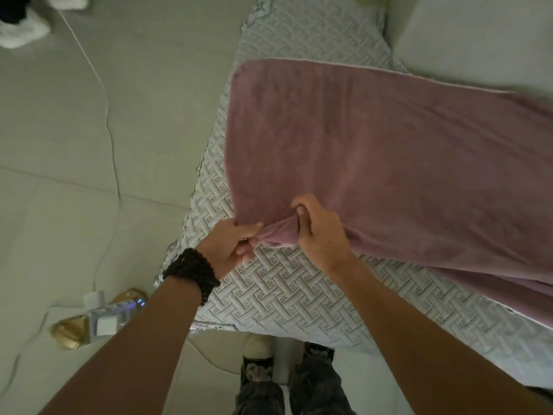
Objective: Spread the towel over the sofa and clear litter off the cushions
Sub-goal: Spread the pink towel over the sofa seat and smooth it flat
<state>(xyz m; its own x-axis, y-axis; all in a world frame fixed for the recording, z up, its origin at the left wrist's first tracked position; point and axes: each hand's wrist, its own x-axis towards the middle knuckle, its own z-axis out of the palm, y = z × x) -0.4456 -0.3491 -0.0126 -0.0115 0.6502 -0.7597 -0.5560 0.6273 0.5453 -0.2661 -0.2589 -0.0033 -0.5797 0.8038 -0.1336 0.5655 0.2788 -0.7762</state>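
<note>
A mauve towel (374, 151) lies flat across the sofa seat, which wears a grey quilted cover (287, 289). The towel's near left corner is bunched into a fold just above the cover. My left hand (230, 247), with a black bead bracelet on the wrist, pinches the tip of that corner. My right hand (320, 232) grips the same bunched corner right beside it. The towel runs off the right edge of the view. I see no litter on the visible cushion.
Pale tiled floor lies to the left, crossed by a thin white cable (107, 121). A power strip with a white plug (104, 319) sits by the sofa's near left corner. My legs (287, 381) stand against the sofa front. A white cushion (478, 37) is at back right.
</note>
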